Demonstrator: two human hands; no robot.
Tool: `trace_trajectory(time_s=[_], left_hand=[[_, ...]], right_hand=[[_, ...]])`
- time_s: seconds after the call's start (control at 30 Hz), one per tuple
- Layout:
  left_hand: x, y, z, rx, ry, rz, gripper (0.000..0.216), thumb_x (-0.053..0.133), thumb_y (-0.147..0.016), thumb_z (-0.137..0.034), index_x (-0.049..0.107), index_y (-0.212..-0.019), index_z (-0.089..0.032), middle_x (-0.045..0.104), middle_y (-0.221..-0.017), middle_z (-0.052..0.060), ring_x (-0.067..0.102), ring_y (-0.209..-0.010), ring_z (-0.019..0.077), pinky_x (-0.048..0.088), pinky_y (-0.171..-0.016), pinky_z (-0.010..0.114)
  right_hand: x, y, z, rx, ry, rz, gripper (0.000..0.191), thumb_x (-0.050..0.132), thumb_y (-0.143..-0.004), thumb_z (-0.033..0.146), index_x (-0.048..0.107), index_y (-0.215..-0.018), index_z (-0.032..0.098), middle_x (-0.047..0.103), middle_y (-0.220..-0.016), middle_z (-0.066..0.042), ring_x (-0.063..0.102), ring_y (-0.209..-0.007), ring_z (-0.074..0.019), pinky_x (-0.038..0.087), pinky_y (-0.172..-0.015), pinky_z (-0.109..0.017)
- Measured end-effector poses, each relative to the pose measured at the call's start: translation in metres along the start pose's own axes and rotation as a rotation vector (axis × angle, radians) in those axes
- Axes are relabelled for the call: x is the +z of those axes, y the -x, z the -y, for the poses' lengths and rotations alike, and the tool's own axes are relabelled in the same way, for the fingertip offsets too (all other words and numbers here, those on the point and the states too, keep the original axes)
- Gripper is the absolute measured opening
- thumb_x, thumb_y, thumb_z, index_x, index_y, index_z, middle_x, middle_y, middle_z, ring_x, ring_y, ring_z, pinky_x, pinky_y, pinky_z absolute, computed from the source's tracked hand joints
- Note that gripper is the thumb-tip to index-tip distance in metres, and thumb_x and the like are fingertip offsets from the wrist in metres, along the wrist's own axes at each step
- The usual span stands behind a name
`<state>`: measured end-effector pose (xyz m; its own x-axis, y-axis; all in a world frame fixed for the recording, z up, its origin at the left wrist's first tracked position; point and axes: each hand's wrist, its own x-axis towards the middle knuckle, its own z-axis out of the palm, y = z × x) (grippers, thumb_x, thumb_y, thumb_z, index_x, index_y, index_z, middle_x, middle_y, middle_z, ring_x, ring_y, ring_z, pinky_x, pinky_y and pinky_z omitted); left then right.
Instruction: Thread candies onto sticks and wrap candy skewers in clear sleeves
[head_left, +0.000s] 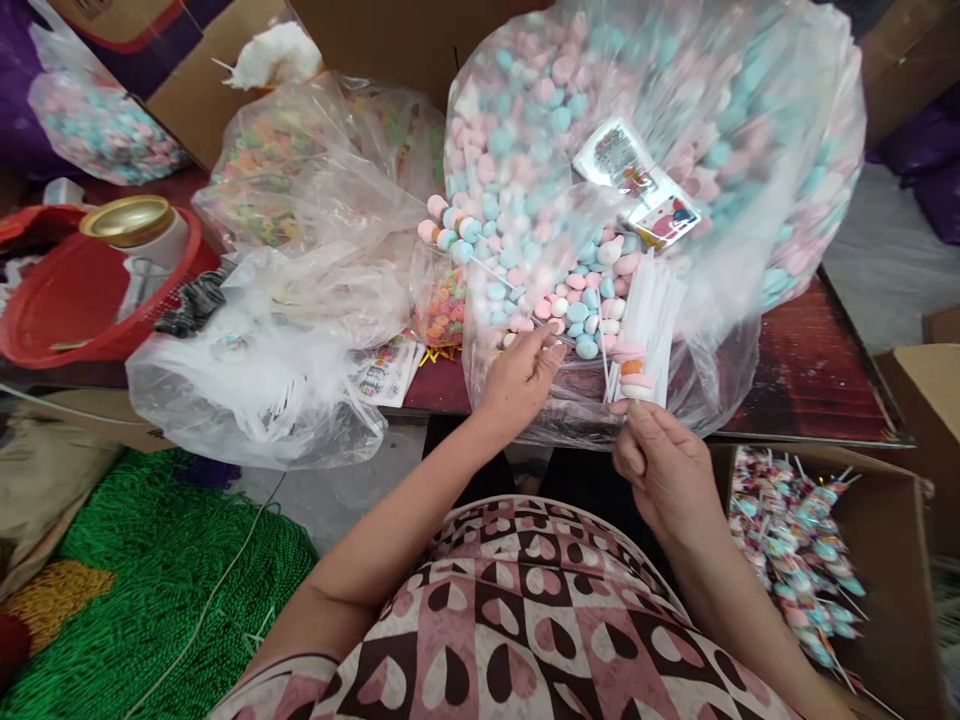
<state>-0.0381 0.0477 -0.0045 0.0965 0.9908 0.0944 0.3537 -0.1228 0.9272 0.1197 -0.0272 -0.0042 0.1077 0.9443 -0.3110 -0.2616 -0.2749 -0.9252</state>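
Note:
Pinched in my right hand [667, 460] is a candy skewer [634, 372], held upright by the low end of its stick; pink, orange and white pieces are threaded on it. Behind the skewer lies a bundle of white paper sticks [654, 305]. My left hand [523, 378] reaches out with fingers apart, its fingertips at the near edge of a pile of pink, blue and white marshmallow-like candies [577, 312]. Whether a fingertip presses on one piece I cannot tell. The pile spills from a large clear plastic bag [517, 130].
Finished skewers [450, 232] lie left of the pile. Printed packets [637, 185] rest on the bag. Further left are a bag of gummy candies [277, 160], white bags [262, 350] and a red basket [45, 300]. A cardboard box [885, 560] of wrapped skewers stands low right.

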Motion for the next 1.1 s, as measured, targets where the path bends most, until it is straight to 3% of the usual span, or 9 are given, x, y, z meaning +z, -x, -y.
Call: trace_trajectory(time_s=[0.13, 0.27, 0.4, 0.57, 0.8, 1.0, 1.1], left_hand=[[-0.02, -0.023, 0.011, 0.219, -0.669, 0.079, 0.032, 0.044, -0.092, -0.017, 0.068, -0.112, -0.022, 0.066, -0.122, 0.009, 0.051, -0.118, 0.0283, 0.033, -0.102, 0.044], [-0.039, -0.029, 0.016, 0.246, -0.931, -0.002, 0.039, 0.04, -0.091, -0.014, 0.062, -0.123, -0.022, 0.062, -0.127, 0.01, 0.049, -0.119, 0.0288, 0.033, -0.099, 0.044], [-0.049, -0.029, 0.017, 0.196, -1.055, -0.01, 0.034, 0.04, -0.093, -0.019, 0.066, -0.115, -0.021, 0.065, -0.117, 0.012, 0.051, -0.112, 0.0304, 0.033, -0.099, 0.046], [-0.043, -0.034, 0.012, 0.197, -1.18, 0.015, 0.03, 0.047, -0.093, -0.03, 0.066, -0.113, -0.018, 0.062, -0.113, 0.016, 0.05, -0.108, 0.0346, 0.033, -0.093, 0.049], [-0.034, -0.02, 0.004, 0.264, -1.131, 0.119, 0.028, 0.046, -0.094, -0.032, 0.07, -0.097, -0.019, 0.064, -0.103, 0.012, 0.052, -0.101, 0.0309, 0.034, -0.089, 0.046], [-0.029, -0.003, 0.003, 0.318, -1.012, 0.179, 0.034, 0.044, -0.095, -0.026, 0.06, -0.124, -0.022, 0.066, -0.117, 0.009, 0.053, -0.108, 0.0262, 0.035, -0.09, 0.042], [-0.039, -0.013, 0.004, 0.245, -1.085, 0.129, 0.032, 0.042, -0.093, -0.019, 0.065, -0.115, -0.021, 0.068, -0.111, 0.01, 0.055, -0.105, 0.0278, 0.035, -0.089, 0.044]], right_hand=[[-0.001, 0.004, 0.0, 0.007, 0.009, -0.015, 0.026, 0.064, -0.085, 0.045, 0.064, -0.085, 0.019, 0.033, -0.042, 0.01, 0.023, -0.037, -0.006, 0.017, -0.04, -0.021], [0.001, 0.008, -0.005, 0.035, 0.0, 0.0, 0.027, 0.066, -0.083, 0.045, 0.064, -0.084, 0.018, 0.034, -0.043, 0.01, 0.025, -0.039, -0.0061, 0.017, -0.041, -0.022], [0.001, 0.006, -0.009, 0.048, -0.02, 0.006, 0.028, 0.067, -0.082, 0.046, 0.065, -0.085, 0.018, 0.035, -0.043, 0.009, 0.025, -0.039, -0.006, 0.017, -0.041, -0.022], [0.002, 0.008, -0.012, 0.073, -0.014, 0.016, 0.03, 0.066, -0.083, 0.047, 0.066, -0.087, 0.017, 0.035, -0.043, 0.009, 0.025, -0.04, -0.0061, 0.015, -0.041, -0.022], [0.004, 0.011, -0.017, 0.069, 0.032, 0.044, 0.032, 0.064, -0.084, 0.047, 0.067, -0.088, 0.016, 0.035, -0.043, 0.009, 0.026, -0.04, -0.0063, 0.016, -0.042, -0.022], [0.003, 0.01, -0.021, 0.082, 0.024, 0.04, 0.032, 0.065, -0.083, 0.047, 0.067, -0.088, 0.016, 0.034, -0.043, 0.009, 0.026, -0.04, -0.0049, 0.016, -0.041, -0.021], [0.002, 0.009, -0.023, 0.083, 0.031, 0.044, 0.032, 0.065, -0.084, 0.047, 0.067, -0.089, 0.016, 0.035, -0.043, 0.009, 0.026, -0.04, -0.0046, 0.015, -0.041, -0.021]])
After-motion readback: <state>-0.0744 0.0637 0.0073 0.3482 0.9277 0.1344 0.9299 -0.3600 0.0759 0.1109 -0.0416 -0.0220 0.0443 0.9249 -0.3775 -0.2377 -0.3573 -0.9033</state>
